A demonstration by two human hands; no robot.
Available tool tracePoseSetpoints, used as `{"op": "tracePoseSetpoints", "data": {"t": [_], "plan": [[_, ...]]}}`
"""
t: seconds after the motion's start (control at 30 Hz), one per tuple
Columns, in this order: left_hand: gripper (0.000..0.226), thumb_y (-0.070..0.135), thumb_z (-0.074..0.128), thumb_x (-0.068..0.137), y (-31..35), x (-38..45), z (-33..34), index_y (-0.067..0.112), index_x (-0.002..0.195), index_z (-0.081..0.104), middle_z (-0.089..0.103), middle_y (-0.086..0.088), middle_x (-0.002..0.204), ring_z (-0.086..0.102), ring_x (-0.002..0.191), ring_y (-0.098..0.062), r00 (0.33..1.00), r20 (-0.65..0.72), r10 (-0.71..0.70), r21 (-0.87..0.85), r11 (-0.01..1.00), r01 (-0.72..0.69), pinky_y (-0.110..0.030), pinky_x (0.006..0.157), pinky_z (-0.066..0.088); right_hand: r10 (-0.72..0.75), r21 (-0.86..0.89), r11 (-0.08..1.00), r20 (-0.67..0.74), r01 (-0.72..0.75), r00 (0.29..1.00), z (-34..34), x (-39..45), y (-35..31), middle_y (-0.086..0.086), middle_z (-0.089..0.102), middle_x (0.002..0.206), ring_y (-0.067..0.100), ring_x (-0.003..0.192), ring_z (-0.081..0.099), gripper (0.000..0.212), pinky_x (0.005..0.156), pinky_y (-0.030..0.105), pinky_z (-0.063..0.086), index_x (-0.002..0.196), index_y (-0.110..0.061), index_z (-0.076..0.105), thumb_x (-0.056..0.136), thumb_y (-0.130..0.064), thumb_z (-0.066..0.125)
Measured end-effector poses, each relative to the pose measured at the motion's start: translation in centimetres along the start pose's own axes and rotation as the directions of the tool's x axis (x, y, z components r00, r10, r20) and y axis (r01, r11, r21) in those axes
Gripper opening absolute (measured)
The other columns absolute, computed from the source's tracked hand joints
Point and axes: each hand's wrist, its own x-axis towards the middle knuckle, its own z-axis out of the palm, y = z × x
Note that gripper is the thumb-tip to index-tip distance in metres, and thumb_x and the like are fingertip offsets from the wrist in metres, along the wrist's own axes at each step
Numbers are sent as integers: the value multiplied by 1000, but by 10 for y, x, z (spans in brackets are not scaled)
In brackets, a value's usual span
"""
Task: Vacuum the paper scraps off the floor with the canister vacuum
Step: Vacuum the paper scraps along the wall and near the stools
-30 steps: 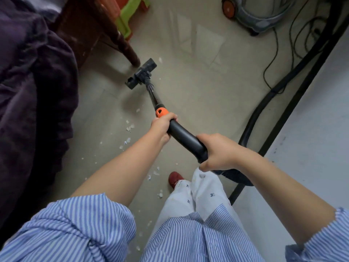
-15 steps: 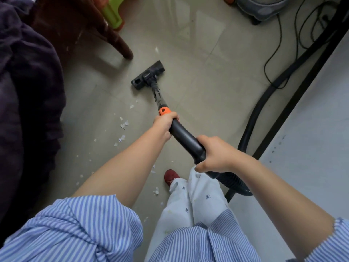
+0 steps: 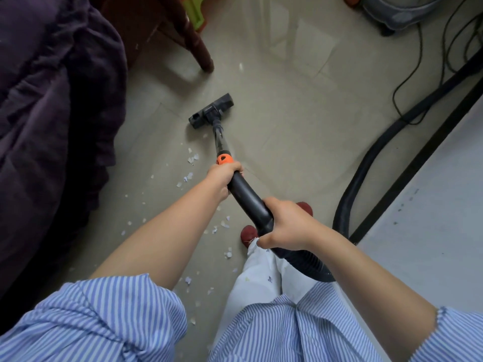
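Note:
Both hands hold the black vacuum wand [image 3: 248, 197]. My left hand [image 3: 223, 177] grips it just below the orange collar [image 3: 224, 159]; my right hand [image 3: 286, 224] grips the rear of the handle where the ribbed hose begins. The black floor nozzle [image 3: 212, 111] lies flat on the grey tile floor ahead. White paper scraps [image 3: 192, 158] are scattered behind and left of the nozzle, and several more scraps [image 3: 228, 254] lie near my red shoes. The grey canister vacuum [image 3: 402, 14] stands at the top right.
A dark purple bedspread [image 3: 52, 113] hangs along the left. A dark wooden furniture leg [image 3: 201, 53] stands beyond the nozzle, one scrap [image 3: 240, 66] beside it. The black hose [image 3: 366, 165] and thin cables [image 3: 407, 82] curve along the right, next to a pale wall [image 3: 431, 205].
The nozzle has been drawn back from the furniture leg towards me and rightwards. Both hands kept their hold on the wand.

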Motion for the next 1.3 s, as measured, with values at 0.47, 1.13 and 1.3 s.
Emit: {"op": "tracePoseSetpoints", "data": {"t": [0.47,1.13,1.3], "plan": [[17,-4,54,85,-47,-12,-30,8,78,43,53,-4,46,52,31,-7,989,141,-42,-204,976,70,-14,37,45,57,-141,989,7,-56,998,32,-25,-8,3,59,83,22,68,63,32,58,33,55,93,-13,49,69,-14,69],[18,-1,56,87,-92,-19,11,10,78,45,51,-7,70,50,59,-15,934,280,-223,-48,968,245,-27,54,44,125,-172,978,37,-117,991,38,-51,52,1,62,83,20,75,61,44,70,37,53,100,-13,53,61,-15,74],[25,-4,55,90,-91,-24,58,10,76,39,48,-8,75,48,64,-16,884,383,-268,-41,951,306,-36,76,48,232,-112,966,-13,-232,973,6,-63,97,-4,63,79,5,63,60,59,63,29,55,109,-34,53,58,-13,73]]}}
